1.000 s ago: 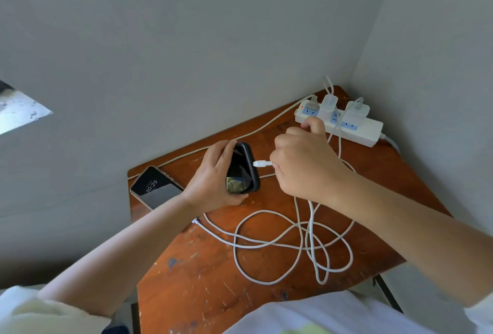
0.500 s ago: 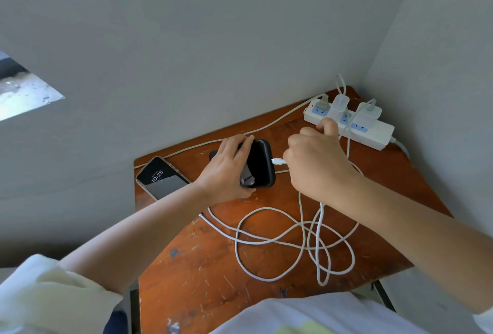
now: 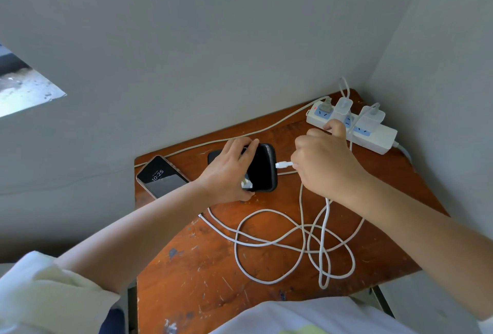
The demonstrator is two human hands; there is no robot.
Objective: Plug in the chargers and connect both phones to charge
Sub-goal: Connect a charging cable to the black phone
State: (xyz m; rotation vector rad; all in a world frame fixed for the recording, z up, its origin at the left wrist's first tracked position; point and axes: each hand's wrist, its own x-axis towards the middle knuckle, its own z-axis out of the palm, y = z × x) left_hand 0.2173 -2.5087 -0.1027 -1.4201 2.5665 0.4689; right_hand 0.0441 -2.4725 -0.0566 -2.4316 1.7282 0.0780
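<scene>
Over at the left edge of the tabletop (image 3: 213, 293) lies the lit phone (image 3: 162, 179), screen up and showing a clock, near the far-left corner; whether a cable reaches it I cannot tell, since the forearm crosses there. Next along, the left hand (image 3: 226, 171) wraps over the black phone (image 3: 262, 168), fingers curled across its far edge and thumb tucked under the near edge, pinning it flat on the wood. That phone's long axis runs left to right, and its right end, the port end by my reading, points straight at the other hand. Just beside that end sits the white connector (image 3: 284, 165), tip at the phone's edge; seated or only touching, it is too close to call. The right hand (image 3: 322, 165) pinches the connector's tail, fingers bunched tight on it, thumb lifted toward the back. So the plug lies on the phone's own axis, with the right hand the nearer one to drive it and the left bracing against the push. The coming move looks like a short straight shove leftward. Below the hands, white cable (image 3: 293, 240) sprawls in loose loops across the middle of the tabletop. At the far-right corner the power strip (image 3: 378, 139) carries two white chargers (image 3: 372, 120), both plugged in, with a third plug at its left end
</scene>
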